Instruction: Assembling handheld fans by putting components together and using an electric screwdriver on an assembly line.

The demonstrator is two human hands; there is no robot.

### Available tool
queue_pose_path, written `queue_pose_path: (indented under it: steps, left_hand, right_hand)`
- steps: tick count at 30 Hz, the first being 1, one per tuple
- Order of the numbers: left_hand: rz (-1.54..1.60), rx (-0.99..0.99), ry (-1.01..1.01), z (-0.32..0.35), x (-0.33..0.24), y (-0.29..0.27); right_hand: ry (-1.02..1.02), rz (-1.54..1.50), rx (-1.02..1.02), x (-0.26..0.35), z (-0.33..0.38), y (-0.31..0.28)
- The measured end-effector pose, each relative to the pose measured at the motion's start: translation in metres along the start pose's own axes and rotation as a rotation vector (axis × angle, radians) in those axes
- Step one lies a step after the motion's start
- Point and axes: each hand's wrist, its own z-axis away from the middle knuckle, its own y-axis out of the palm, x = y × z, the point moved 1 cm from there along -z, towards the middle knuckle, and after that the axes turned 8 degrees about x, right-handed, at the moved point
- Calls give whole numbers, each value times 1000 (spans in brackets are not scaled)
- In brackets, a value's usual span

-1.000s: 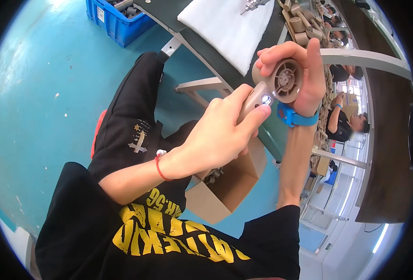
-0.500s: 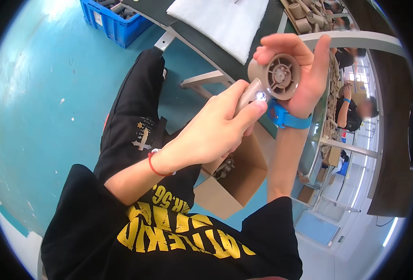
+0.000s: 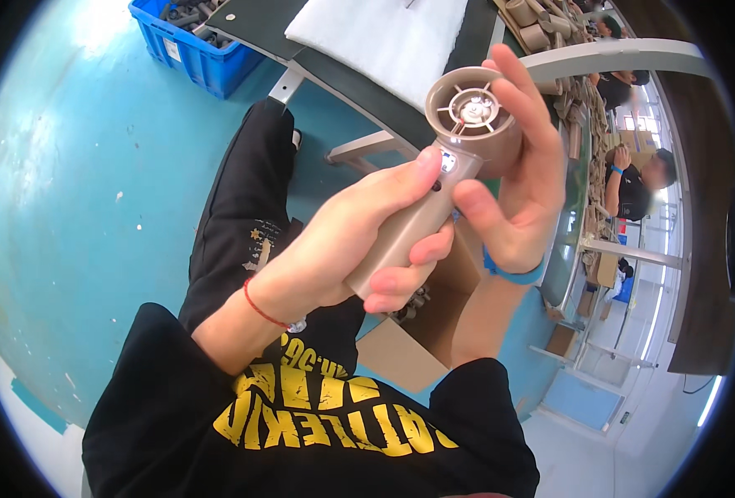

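Observation:
A glossy beige handheld fan [image 3: 409, 224], its round head showing a spoked grille with a pale hub, is tilted up in front of my chest. My left hand [image 3: 359, 228] is wrapped round its handle, the thumb on the small bright panel just below the head. A small dark hole shows beside that thumb. My right hand [image 3: 529, 170], a blue band at its wrist, is open at the right side of the head. Its fingers stretch up along the rim and the thumb points at the handle; how firmly they touch I cannot tell.
Below my hands stands an open cardboard box [image 3: 405, 357] with small parts inside. A dark workbench [image 3: 343, 87] carries a white foam sheet [image 3: 376, 37]. Beige parts [image 3: 542, 25] are heaped farther right; a blue crate [image 3: 210, 62] of grey parts is at upper left. Another person [image 3: 633, 191] sits beyond.
The fan has turned so that its grille faces me more and its handle shows at greater length. My right thumb has come down from beside the head to near the handle.

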Motion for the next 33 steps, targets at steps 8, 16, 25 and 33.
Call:
queue_pose_path:
  steps: [8,16,25,33]
  left_hand:
    - [-44,-241,-24,4,2,22]
    - [120,-51,-108,7,8,22]
    - [201,40,-212,4,6,21]
    - [-44,-9,-100,2,18,13]
  right_hand:
    - [-208,18,-228,-9,7,16]
    - [-73,-11,-282,18,17,19]
    - [-65,384,-231,36,6,11]
    - [-53,303,-676,38,39,18]
